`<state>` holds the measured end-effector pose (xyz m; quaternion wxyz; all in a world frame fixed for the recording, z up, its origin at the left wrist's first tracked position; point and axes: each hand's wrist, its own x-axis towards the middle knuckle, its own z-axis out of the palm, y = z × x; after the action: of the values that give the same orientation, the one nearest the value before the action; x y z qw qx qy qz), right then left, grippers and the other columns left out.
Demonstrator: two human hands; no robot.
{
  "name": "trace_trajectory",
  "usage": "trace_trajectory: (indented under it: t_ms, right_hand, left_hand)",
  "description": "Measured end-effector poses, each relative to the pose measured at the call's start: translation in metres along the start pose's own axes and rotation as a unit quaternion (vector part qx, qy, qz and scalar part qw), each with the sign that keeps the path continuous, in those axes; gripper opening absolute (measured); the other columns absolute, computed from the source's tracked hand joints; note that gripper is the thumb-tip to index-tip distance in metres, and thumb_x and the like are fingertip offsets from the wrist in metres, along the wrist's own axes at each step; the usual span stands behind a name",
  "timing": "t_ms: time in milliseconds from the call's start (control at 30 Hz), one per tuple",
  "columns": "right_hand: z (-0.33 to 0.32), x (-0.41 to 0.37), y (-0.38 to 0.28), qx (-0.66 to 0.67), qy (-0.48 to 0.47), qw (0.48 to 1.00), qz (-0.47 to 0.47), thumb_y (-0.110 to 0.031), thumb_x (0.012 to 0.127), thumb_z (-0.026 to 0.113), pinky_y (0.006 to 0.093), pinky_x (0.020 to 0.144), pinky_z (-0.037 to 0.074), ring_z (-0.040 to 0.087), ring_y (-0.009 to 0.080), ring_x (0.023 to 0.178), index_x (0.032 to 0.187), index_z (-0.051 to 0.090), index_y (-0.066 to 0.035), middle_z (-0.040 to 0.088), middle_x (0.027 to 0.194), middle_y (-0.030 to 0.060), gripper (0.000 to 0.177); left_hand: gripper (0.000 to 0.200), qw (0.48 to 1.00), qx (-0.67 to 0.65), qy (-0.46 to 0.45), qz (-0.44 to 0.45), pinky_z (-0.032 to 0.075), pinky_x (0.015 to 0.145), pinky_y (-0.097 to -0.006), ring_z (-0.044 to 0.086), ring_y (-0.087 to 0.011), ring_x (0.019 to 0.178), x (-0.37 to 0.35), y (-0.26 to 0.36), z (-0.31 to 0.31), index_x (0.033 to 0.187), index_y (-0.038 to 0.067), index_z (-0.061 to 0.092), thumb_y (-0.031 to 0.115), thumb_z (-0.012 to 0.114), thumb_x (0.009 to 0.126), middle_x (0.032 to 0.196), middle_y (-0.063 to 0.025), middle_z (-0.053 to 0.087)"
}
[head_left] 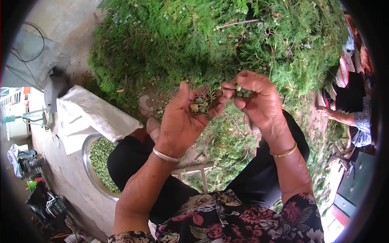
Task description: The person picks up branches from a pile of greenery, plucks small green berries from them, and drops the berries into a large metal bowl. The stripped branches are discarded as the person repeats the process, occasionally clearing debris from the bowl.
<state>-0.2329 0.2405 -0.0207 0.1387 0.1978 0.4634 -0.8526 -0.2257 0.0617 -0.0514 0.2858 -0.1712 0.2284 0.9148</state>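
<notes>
Near centre, the left hand [182, 117] curls its fingers round a feathery sprig [211, 95]; at two o'clock, the right hand [261, 97] pinches knobbly green pieces [244, 92]. A round metal basin [86, 164] sits at eight.

Two foreground hands [180, 117] [261, 99], two bangles [166, 157] [283, 154], one basin [86, 162]

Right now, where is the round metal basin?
In the head view, the metal basin is at lower left, beside the left knee and just below the white sack.
</notes>
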Motion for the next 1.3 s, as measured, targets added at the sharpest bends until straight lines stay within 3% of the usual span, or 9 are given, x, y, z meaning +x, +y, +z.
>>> trace_trajectory:
  t_ms: [100,267,367,567,700,767,967,1100,1300]
  right_hand:
    - [-0.003,-0.002,-0.005,0.027,-0.005,1.000,-0.003,-0.005,0.081,0.056,0.0195,0.042,0.035,0.057,0.0127,0.058,0.087,0.057,0.002,0.064,0.081,0.0169,0.009]
    - [0.012,-0.012,0.012,-0.237,-0.059,0.965,-0.091,-0.004,0.075,0.068,0.0229,0.051,0.045,0.057,0.0086,0.060,0.078,0.065,0.005,0.065,0.069,0.0076,0.010]
    - [0.008,-0.007,0.042,-0.422,-0.040,0.873,-0.241,-0.004,0.073,0.070,0.0280,0.056,0.048,0.061,0.0121,0.063,0.081,0.065,0.004,0.064,0.068,0.0104,0.012]
    - [0.009,-0.008,0.044,-0.464,-0.011,0.857,-0.222,-0.006,0.073,0.069,0.0293,0.055,0.048,0.057,0.0117,0.059,0.077,0.063,0.004,0.063,0.067,0.0102,0.012]
    - [0.001,-0.001,0.034,-0.389,-0.043,0.876,-0.281,-0.005,0.075,0.067,0.0279,0.049,0.045,0.056,0.0117,0.057,0.079,0.062,0.004,0.062,0.066,0.0074,0.012]
    - [-0.001,-0.005,0.014,-0.180,-0.029,0.983,-0.038,-0.004,0.076,0.063,0.0236,0.045,0.038,0.053,0.0093,0.057,0.087,0.060,0.005,0.062,0.069,0.0064,0.014]
    - [-0.001,-0.008,0.007,0.009,-0.091,0.996,0.022,0.001,0.078,0.053,0.0214,0.046,0.036,0.053,0.0111,0.060,0.096,0.055,0.007,0.062,0.076,0.0109,0.020]
    - [0.001,-0.009,0.001,0.036,-0.108,0.993,0.044,0.003,0.077,0.049,0.0216,0.046,0.037,0.054,0.0125,0.061,0.098,0.055,0.007,0.062,0.077,0.0116,0.022]
    - [-0.001,-0.005,0.012,-0.044,-0.092,0.994,0.026,-0.005,0.079,0.060,0.0209,0.048,0.040,0.053,0.0084,0.059,0.092,0.062,0.004,0.063,0.076,0.0071,0.016]
  left_hand:
    - [0.066,0.999,-0.046,0.002,0.001,0.045,0.095,-0.0496,0.057,-0.0402,0.103,-0.002,0.002,0.005,0.113,-0.007,0.047,0.055,0.040,0.092,0.110,-0.0270,0.056]
    - [0.079,0.992,-0.120,-0.036,-0.025,0.045,0.095,-0.0490,0.055,-0.0410,0.105,-0.002,0.005,-0.005,0.121,-0.009,0.039,0.062,0.040,0.089,0.120,-0.0308,0.049]
    - [0.081,0.994,-0.086,-0.062,-0.022,0.043,0.097,-0.0448,0.051,-0.0367,0.110,-0.001,0.002,-0.002,0.125,-0.010,0.036,0.063,0.038,0.089,0.124,-0.0293,0.046]
    - [0.080,0.998,-0.040,-0.054,0.005,0.041,0.098,-0.0403,0.051,-0.0312,0.110,0.002,-0.006,0.001,0.127,-0.010,0.035,0.062,0.034,0.091,0.122,-0.0265,0.047]
    - [0.076,0.994,-0.106,-0.040,0.005,0.041,0.098,-0.0432,0.051,-0.0344,0.110,0.002,-0.002,-0.002,0.123,-0.009,0.037,0.060,0.036,0.091,0.121,-0.0280,0.047]
    - [0.075,0.995,-0.094,-0.033,0.015,0.041,0.099,-0.0450,0.050,-0.0364,0.110,0.002,-0.001,0.002,0.121,-0.009,0.037,0.060,0.038,0.091,0.120,-0.0291,0.047]
    - [0.073,0.995,-0.096,-0.026,0.028,0.041,0.099,-0.0491,0.051,-0.0419,0.107,0.001,0.000,0.004,0.119,-0.009,0.034,0.057,0.043,0.090,0.117,-0.0320,0.047]
    - [0.074,0.994,-0.095,-0.035,0.029,0.041,0.099,-0.0487,0.053,-0.0426,0.105,0.001,0.002,0.004,0.118,-0.010,0.034,0.057,0.044,0.090,0.115,-0.0322,0.048]
    - [0.076,0.997,-0.061,-0.026,0.039,0.040,0.101,-0.0482,0.052,-0.0408,0.106,0.000,0.002,0.006,0.120,-0.012,0.034,0.057,0.043,0.090,0.116,-0.0298,0.048]
